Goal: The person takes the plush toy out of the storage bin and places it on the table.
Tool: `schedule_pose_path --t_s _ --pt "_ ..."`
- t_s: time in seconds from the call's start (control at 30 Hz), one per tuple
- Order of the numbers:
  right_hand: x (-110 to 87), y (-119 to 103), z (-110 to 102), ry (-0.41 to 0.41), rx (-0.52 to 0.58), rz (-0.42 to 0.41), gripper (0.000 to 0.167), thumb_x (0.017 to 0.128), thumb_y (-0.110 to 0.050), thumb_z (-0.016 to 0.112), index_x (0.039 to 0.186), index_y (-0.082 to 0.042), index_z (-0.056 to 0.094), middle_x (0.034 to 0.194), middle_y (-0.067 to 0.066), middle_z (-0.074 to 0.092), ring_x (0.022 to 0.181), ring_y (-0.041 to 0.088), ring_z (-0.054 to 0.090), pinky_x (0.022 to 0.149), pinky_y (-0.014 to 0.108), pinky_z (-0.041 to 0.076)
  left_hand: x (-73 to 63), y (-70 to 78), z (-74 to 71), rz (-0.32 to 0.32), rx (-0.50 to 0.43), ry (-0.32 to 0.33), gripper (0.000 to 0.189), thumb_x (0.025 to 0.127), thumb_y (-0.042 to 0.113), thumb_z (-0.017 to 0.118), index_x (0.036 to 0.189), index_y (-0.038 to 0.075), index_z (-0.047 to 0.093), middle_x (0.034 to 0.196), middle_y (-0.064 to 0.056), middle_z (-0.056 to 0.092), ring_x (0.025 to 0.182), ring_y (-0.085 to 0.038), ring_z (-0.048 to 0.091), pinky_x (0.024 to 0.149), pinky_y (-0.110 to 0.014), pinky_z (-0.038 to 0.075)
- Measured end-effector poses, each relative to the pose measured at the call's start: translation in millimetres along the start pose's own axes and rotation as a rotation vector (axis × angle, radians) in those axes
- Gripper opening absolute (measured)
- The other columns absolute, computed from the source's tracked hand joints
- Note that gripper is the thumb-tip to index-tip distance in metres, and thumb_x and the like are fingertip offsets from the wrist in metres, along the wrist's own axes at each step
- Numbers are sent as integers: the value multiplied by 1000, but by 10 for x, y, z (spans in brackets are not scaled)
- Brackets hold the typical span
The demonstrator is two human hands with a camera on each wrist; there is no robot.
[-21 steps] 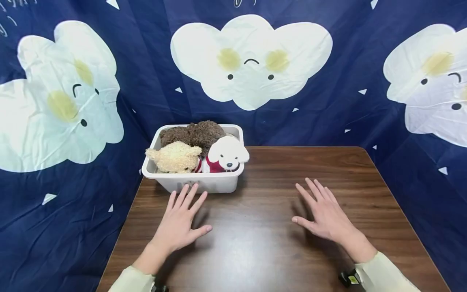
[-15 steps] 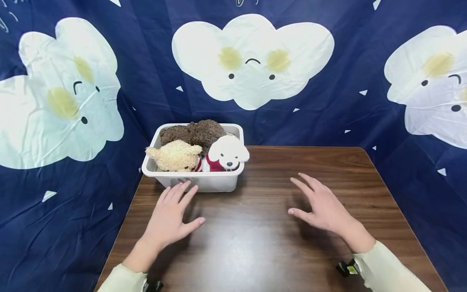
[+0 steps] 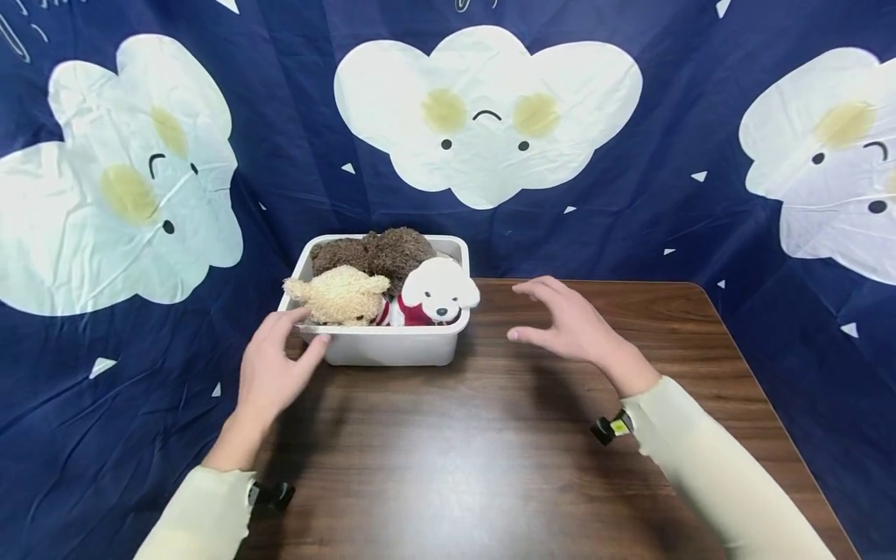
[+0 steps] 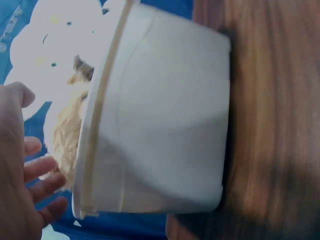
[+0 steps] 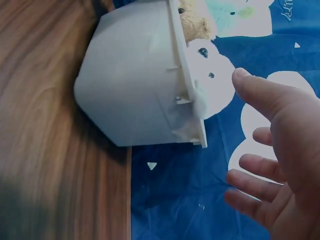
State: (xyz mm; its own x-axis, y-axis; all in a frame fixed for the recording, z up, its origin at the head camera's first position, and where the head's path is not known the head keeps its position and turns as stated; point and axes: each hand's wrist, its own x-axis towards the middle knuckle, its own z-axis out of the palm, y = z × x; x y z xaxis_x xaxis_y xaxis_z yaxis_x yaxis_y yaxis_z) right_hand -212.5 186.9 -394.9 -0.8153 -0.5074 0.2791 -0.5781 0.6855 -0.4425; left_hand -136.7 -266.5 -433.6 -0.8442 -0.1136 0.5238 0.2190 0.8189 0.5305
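Observation:
A white plastic bin [image 3: 392, 348] stands at the back left of the table, filled with plush toys. Inside it lie a dark brown plush [image 3: 399, 253], a cream plush [image 3: 343, 292] and a white plush dog [image 3: 439, 286] in red, whose head leans over the right rim. My left hand [image 3: 273, 365] is at the bin's front left corner, fingers relaxed and near the rim; the left wrist view shows them beside the rim. To the right of the bin hovers my right hand [image 3: 570, 320], fingers loosely bent and thumb apart, holding nothing.
The brown wooden table [image 3: 448, 451] extends in front and to the right of the bin. A dark blue cloth [image 3: 546, 241] with white clouds hangs behind and along both sides. Small black devices sit at both wrists.
Both hands have risen from over the table and moved forward. The left has gone left to the bin's corner; the right has moved left toward the bin's right side. The bin stays put.

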Motion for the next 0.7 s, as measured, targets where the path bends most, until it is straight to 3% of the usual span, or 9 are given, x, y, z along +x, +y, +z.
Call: schedule_pose_path --t_s 0.13,0.23,0.33,0.53,0.7 --pt "296 -15 18 -18 81 25 74 82 -52 84 140 -13 59 131 7 63 114 27 65 96 48 55 33 -31 -19 -225 -54 54 30 93 33 74 112 10 73 96 -7 74 78 -6 62 70 -18 43" --pt "503 -17 39 -30 84 35 73 82 -51 84 140 -14 59 131 6 64 115 26 65 97 45 55 12 -36 1 -376 -95 45 30 94 40 72 104 12 74 86 -5 76 65 6 61 62 -14 43" --pt "692 -38 51 -42 87 22 72 82 -48 85 140 -14 60 132 5 64 116 24 65 98 41 54 -4 -44 8 -502 -133 11 34 96 46 69 99 13 74 81 0 78 59 2 68 56 -16 45" --pt "986 -73 84 -89 163 10 72 82 -43 86 140 -11 59 133 8 64 118 26 64 96 42 56 -22 -84 28 -606 -182 -16 43 96 50 68 93 8 75 75 4 78 59 -6 72 54 -17 46" --pt "1126 -60 152 -141 180 41 73 84 -43 84 142 -9 57 134 9 64 121 25 63 99 43 55 -23 -139 104 -745 -420 -124 53 97 49 68 108 -2 68 75 1 78 59 -10 72 50 -25 55"
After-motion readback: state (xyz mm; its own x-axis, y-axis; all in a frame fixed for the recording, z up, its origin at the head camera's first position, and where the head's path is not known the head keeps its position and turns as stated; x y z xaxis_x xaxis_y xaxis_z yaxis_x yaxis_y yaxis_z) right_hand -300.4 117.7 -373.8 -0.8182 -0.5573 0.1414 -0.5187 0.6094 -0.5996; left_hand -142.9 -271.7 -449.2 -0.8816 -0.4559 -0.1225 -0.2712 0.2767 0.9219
